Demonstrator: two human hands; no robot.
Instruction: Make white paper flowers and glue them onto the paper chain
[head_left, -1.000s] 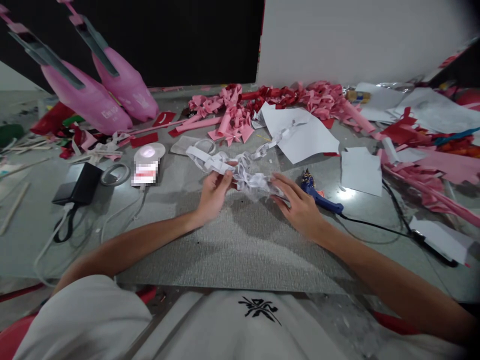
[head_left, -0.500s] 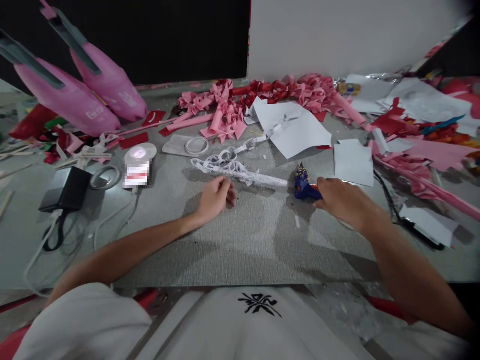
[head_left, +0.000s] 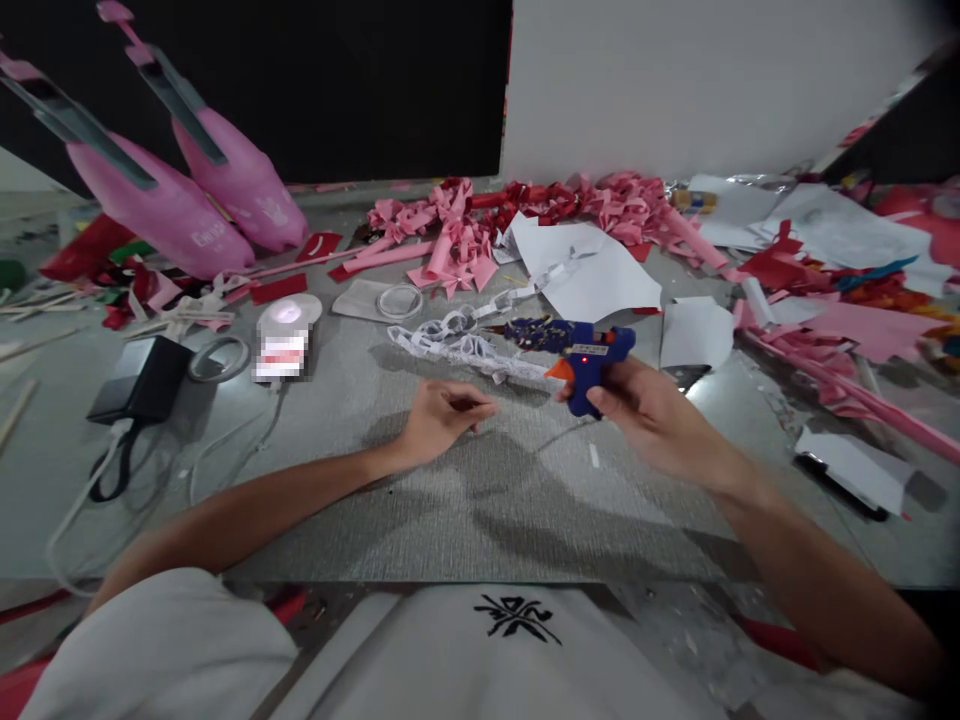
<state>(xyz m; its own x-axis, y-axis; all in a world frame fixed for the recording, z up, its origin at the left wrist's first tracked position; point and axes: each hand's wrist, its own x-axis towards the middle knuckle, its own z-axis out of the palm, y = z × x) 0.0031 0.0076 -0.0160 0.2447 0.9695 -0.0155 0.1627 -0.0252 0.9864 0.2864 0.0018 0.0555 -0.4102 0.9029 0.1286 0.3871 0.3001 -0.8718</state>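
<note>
My right hand point(head_left: 652, 415) grips a blue glue gun point(head_left: 589, 372) by its handle, raised over the table. The gun's orange trigger shows, a small red light glows on its side, and its nozzle points left. Left of it, my left hand point(head_left: 448, 415) is closed in a pinch close above the table; whatever lies between the fingertips is too small or hidden to make out. Just beyond both hands lies a white paper chain with a rolled paper stick point(head_left: 480, 355), partly hidden behind the glue gun.
Pink and red paper decorations point(head_left: 457, 235) line the back, beside a white paper sheet point(head_left: 592, 265). Two pink spray bottles point(head_left: 195, 215) stand at the left. Nearer are tape rolls point(head_left: 219, 358), a black adapter point(head_left: 141, 378) with cables, and a folded paper point(head_left: 855, 465) at right.
My right hand has lifted the glue gun off the table and turned it so that its nozzle points left. My left hand has shifted slightly right and its fingers have come together.
</note>
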